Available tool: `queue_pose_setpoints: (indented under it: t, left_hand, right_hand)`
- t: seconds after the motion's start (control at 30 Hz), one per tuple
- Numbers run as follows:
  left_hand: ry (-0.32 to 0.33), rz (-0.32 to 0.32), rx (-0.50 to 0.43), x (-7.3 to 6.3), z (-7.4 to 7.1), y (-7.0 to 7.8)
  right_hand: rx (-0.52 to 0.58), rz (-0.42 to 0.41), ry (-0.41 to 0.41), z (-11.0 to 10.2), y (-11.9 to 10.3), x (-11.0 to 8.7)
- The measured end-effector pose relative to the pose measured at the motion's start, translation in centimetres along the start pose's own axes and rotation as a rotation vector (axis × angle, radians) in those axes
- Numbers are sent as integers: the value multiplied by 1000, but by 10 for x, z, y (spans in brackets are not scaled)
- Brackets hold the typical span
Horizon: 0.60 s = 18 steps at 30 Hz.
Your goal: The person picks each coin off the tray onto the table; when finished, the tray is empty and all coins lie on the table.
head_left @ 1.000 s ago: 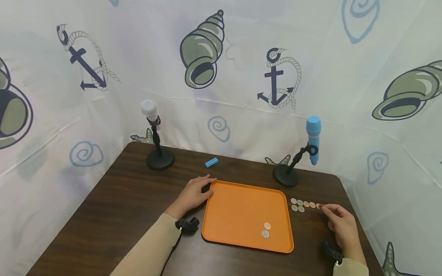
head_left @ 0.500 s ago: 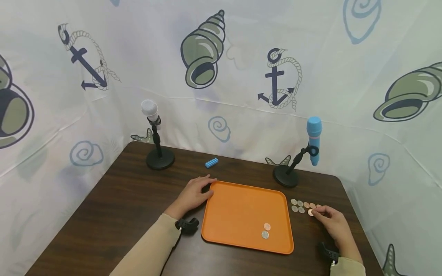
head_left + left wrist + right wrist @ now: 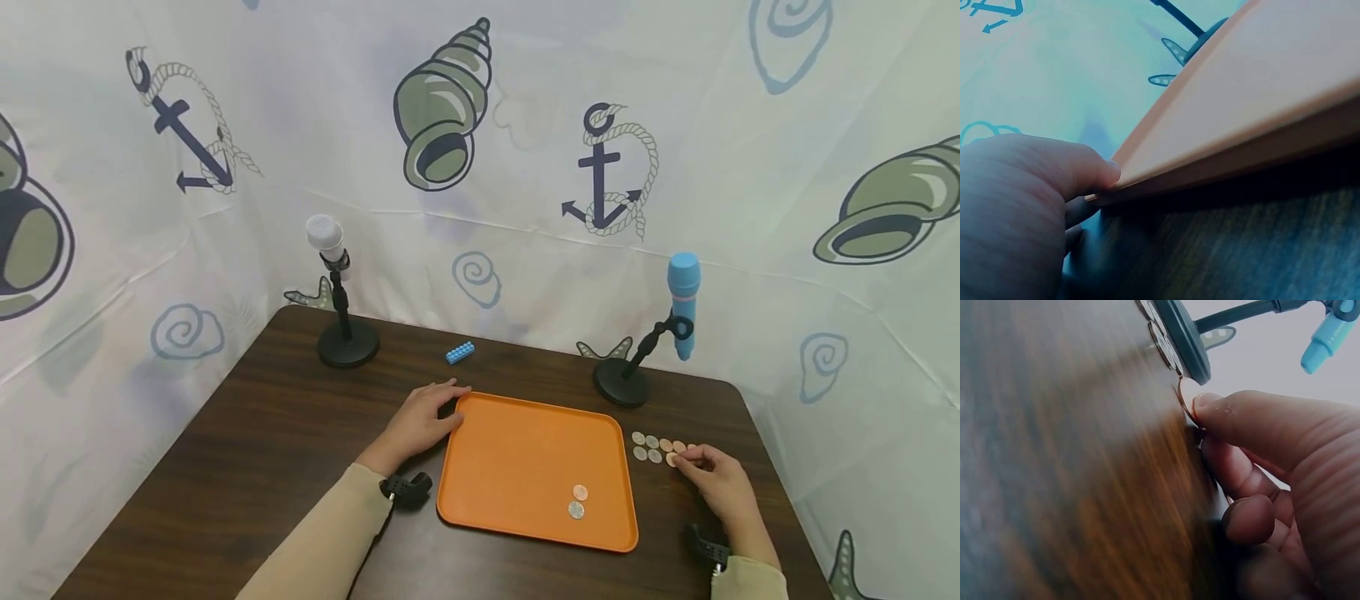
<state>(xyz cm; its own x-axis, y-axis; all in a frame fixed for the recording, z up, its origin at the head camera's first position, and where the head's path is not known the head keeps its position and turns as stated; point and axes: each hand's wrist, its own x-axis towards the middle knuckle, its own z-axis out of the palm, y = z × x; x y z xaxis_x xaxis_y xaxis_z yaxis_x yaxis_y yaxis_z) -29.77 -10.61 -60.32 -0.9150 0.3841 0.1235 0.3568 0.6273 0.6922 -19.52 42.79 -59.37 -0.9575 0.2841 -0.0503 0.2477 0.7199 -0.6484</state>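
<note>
My right hand (image 3: 722, 482) holds a copper-colored coin (image 3: 671, 459) with thumb and fingertips, low over the table at the end of the front row of coins. In the right wrist view the thumb lies against this coin (image 3: 1186, 400), and silver coins (image 3: 1163, 345) stand in line beyond it. Behind, silver and copper coins (image 3: 665, 446) form a back row, its right end partly covered by the fingers. My left hand (image 3: 417, 423) rests at the back left corner of an orange tray (image 3: 525, 467), thumb at the left rim, fingers along the back. Toward the tray's front right lie a copper coin (image 3: 581, 492) and a silver coin (image 3: 576, 510).
A black stand (image 3: 621, 382) with a blue microphone (image 3: 683, 292) is behind the coins. Another stand (image 3: 348, 343) with a white microphone (image 3: 326, 237) is at the back left. A blue toy brick (image 3: 460, 353) lies behind the tray. A printed curtain (image 3: 525, 275) surrounds the table.
My right hand has moved left and toward me, from the back row's right end to the front row, bringing a copper coin beside the silver ones. The left hand has stayed put.
</note>
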Motion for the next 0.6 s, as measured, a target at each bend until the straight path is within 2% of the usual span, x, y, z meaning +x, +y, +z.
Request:
queue_pose_setpoints:
  t: [0.4, 0.6]
  left_hand:
    - [-5, -5, -2, -2, -3, 2]
    - [-17, -16, -9, -3, -5, 5]
  right_hand:
    - [-16, 24, -9, 1, -5, -1]
    - [30, 50, -32, 0, -5, -2]
